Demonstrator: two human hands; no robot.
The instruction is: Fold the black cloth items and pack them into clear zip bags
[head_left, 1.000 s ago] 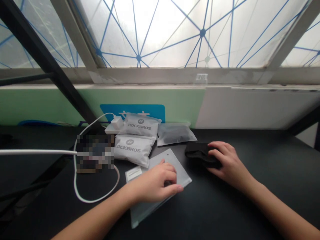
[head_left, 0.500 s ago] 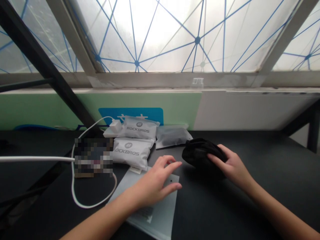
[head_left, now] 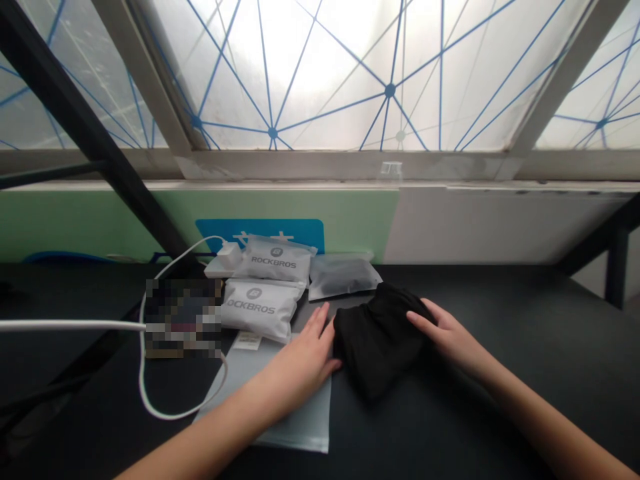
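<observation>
- Left hand (head_left: 300, 368): fingers spread wide and flat, thumb (head_left: 336, 364) against the black fabric bundle (head_left: 379, 345); no grip observed.
- Right hand (head_left: 447, 335): fingers extended and close together, resting on the bundle's right side; no closure around it.
- Bundle position: mid-worktop, between both hands, at the right edge of the frosted plastic bag (head_left: 300, 435); any overlap cannot be confirmed. Its folds are loose and uneven.
- Bag: flat near the worktop's front edge, partly under the left hand and forearm; opening not visible.
- Beyond, toward the rear edge: two white ROCKBROS pouches (head_left: 273, 261), a dark-filled frosted bag (head_left: 345, 277), a white charger (head_left: 230, 255) with cable (head_left: 70, 325).
- Left of the bag: a pixelated item (head_left: 183, 319), unidentifiable.
</observation>
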